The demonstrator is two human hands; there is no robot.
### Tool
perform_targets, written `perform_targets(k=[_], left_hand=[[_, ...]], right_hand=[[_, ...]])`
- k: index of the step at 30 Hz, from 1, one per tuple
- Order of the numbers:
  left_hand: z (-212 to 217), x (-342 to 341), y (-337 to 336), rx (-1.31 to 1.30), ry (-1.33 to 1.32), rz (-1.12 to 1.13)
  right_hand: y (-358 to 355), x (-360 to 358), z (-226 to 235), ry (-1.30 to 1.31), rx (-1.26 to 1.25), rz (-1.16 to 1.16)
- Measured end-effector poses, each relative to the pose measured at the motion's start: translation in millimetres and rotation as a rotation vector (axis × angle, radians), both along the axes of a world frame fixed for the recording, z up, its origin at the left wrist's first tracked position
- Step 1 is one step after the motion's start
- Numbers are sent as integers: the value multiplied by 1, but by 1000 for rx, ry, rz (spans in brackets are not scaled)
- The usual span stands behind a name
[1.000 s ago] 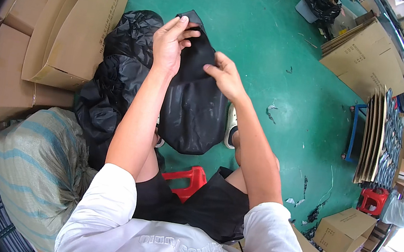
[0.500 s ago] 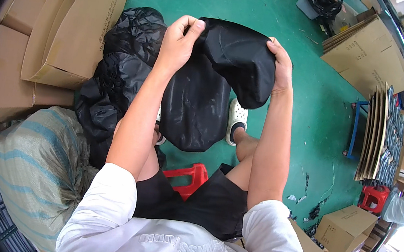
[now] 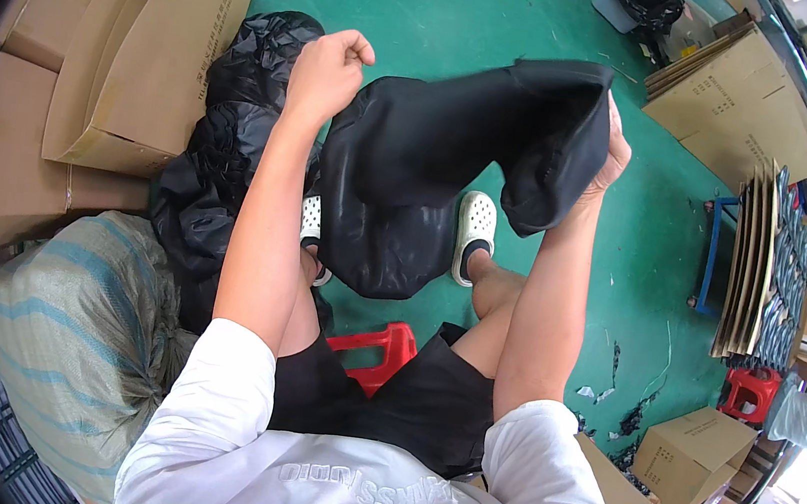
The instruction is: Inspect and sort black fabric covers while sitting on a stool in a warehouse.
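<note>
I sit on a red stool (image 3: 380, 348) and hold a black fabric cover (image 3: 434, 170) stretched out above my knees. My left hand (image 3: 325, 73) is closed on its left upper corner. My right hand (image 3: 612, 149) grips its right edge, mostly hidden behind the folded cloth. The cover sags between my hands and hangs down over my legs. A heap of more black covers (image 3: 225, 149) lies on the floor just left of my left arm.
Open cardboard boxes (image 3: 135, 58) stand at the left, with a striped woven sack (image 3: 71, 332) below them. Flattened cartons (image 3: 733, 111) lie at the upper right, upright sheets lean on a blue rack (image 3: 754, 265), and a red stool (image 3: 747, 390) and small boxes (image 3: 691, 454) stand at the right.
My hands have moved apart and upward, pulling the black cover open from a bunched shape into a wide stretch. My right hand swung far to the right.
</note>
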State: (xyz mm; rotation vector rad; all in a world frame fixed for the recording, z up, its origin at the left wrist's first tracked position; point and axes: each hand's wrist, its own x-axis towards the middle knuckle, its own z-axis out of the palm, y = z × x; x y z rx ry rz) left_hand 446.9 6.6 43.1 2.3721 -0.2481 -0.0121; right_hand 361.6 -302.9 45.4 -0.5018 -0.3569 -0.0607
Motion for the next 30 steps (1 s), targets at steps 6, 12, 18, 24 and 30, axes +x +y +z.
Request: perform_targets(k=[6,12,18,24,30], left_hand=[[0,-18,-37,-840,183,-574],[5,-30,-44,-870,631,-773],[14,-32,-39,-965,661,-597],[0,-9,-13,-1406,496,-285],[-3,1,13,-1871,640,-404]], right_hand=[[20,-1,10,191,-396,283],[42,6,11,208,-489,516],[32,0,10,171,-617,514],[14,-9,-2,182,-603,502],[-6,-2,-13,-131,-134,196]])
